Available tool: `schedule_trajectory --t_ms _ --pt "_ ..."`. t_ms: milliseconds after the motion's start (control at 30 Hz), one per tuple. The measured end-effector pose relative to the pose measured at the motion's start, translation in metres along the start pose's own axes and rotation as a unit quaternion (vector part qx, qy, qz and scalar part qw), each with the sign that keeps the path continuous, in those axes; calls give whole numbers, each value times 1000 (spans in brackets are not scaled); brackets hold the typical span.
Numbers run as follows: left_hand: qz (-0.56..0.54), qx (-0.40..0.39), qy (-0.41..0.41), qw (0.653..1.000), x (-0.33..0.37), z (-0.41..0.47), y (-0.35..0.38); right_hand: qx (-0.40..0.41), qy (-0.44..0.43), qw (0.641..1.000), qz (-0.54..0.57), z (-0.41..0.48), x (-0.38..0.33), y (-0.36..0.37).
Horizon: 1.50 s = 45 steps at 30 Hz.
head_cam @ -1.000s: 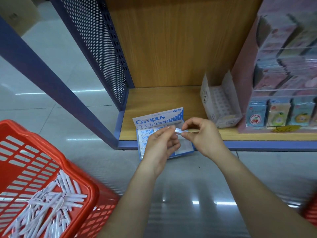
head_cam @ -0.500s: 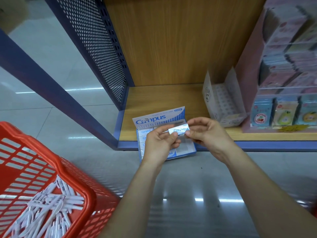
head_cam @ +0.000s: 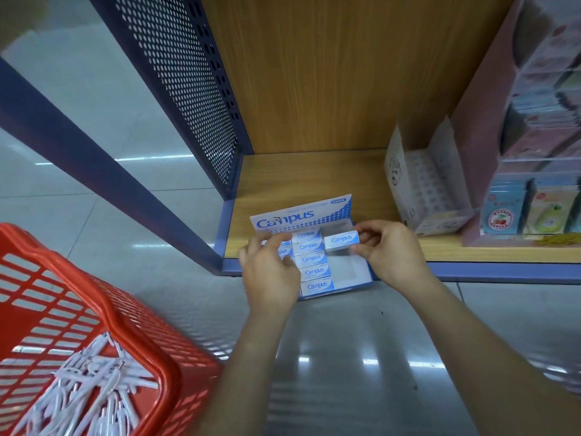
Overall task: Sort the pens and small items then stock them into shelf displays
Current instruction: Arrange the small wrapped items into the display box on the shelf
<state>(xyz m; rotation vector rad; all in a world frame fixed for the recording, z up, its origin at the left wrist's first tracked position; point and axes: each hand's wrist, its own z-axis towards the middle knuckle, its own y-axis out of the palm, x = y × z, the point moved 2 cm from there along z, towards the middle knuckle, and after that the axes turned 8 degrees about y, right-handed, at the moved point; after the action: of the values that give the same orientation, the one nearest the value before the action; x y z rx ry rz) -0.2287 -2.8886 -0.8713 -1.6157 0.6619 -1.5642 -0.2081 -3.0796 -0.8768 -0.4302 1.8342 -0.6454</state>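
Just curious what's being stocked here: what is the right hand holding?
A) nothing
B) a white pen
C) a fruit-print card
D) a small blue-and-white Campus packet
D: the right hand pinches a small Campus packet over the empty column of the display box.

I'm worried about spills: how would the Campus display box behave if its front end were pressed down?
The Campus display box seems to overhang the shelf edge, so it would probably tip forward. Its thin card walls likely flex. Packs sit in its left and middle columns, the right is mostly bare, so it may twist leftward.
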Motion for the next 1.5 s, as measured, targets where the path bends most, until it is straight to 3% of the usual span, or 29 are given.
schedule_trajectory --t_ms 67,200,867,1033,1300,1400,1500 --pt "68 -19 -23 997 -12 -1 -4 19 -2 999 -33 0 3 3" --pt "43 -77 -61 994 -31 -6 -3 38 -17 995 -95 -4 5 12" --pt "82 -87 -66 991 -41 -15 -14 78 -50 973 -209 -24 -1 48" --pt "62 -79 -67 993 -38 -14 -11 13 -36 976 -213 -21 -4 49" --pt "-40 -55 -115 991 -28 1 -9 -64 -17 996 -62 -5 -11 33" --pt "-49 -23 -93 994 -20 0 -9 -99 -27 989 -104 -2 -20 22" --pt "-54 26 -21 998 -2 -2 -8 -119 -41 975 -182 0 -32 2"
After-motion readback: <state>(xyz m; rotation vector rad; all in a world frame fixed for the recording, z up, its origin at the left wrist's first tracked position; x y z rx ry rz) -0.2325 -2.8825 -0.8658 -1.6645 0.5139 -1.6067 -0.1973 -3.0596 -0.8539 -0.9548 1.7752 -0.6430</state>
